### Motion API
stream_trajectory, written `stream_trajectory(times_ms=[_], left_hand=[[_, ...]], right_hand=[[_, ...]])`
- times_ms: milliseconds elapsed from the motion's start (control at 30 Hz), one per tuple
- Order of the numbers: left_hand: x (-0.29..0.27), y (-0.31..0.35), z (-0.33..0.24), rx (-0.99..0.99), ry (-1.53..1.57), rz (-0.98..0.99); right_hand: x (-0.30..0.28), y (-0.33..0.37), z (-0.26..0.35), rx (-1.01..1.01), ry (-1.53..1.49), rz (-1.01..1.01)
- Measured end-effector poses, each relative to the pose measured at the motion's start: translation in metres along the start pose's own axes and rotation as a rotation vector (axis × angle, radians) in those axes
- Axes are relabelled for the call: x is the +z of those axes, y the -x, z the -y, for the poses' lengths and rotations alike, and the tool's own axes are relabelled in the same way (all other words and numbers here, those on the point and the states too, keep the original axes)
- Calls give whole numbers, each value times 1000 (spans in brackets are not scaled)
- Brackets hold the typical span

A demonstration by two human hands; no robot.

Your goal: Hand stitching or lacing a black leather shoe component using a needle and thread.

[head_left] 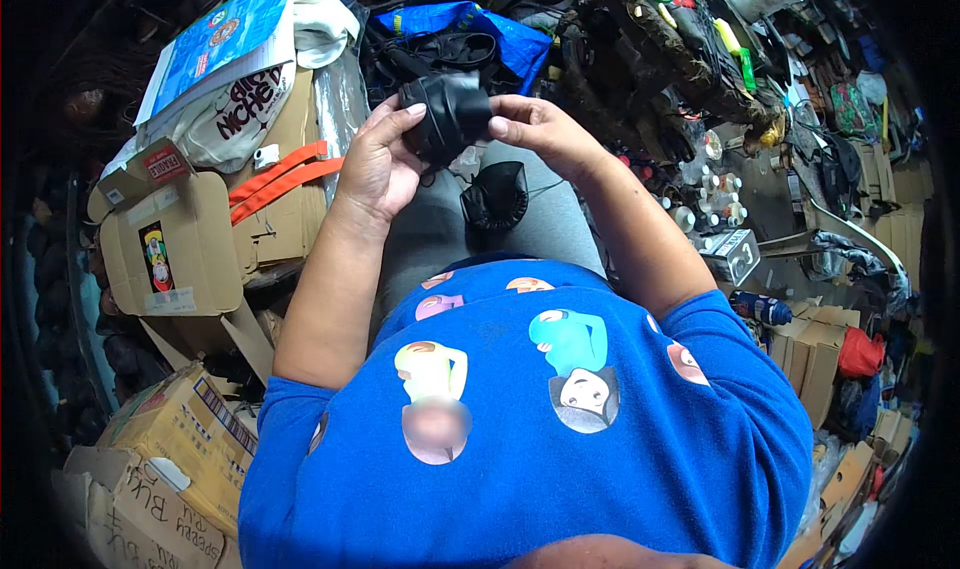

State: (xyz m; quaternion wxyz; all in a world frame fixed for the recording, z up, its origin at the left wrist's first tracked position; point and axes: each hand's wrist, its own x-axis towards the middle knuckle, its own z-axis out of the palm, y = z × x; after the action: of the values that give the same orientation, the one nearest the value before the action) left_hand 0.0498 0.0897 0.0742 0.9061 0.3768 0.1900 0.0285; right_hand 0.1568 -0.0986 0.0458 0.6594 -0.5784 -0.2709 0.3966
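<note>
Over my lap, both hands hold a black shoe upper, dark and curved, with a smooth sheen. My left hand is closed round its left side, the thumb lying on top. At its right edge, my right hand pinches it between thumb and fingers. The underside is hidden, so its full form is hard to make out. A second black upper with a puckered edge rests on my grey-clad lap, just below the held one, touched by neither hand. A dark thread or cord trails from its right side.
At left stand an opened cardboard box, orange strips and a blue-covered booklet. A blue bag lies beyond my hands. A cluttered worn bench is at far right, with several small bottles below it.
</note>
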Motion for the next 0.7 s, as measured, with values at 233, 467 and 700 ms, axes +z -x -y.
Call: stream_trajectory(times_ms=[233, 467, 700], left_hand=[[3, -1, 2, -22, -107, 172], [-3, -9, 3, -71, -135, 172], [-3, -10, 3, -74, -147, 180]], right_hand=[[3, -3, 1, -5, 60, -117], [3, -6, -8, 84, -10, -224], [2, -7, -10, 92, -40, -223]])
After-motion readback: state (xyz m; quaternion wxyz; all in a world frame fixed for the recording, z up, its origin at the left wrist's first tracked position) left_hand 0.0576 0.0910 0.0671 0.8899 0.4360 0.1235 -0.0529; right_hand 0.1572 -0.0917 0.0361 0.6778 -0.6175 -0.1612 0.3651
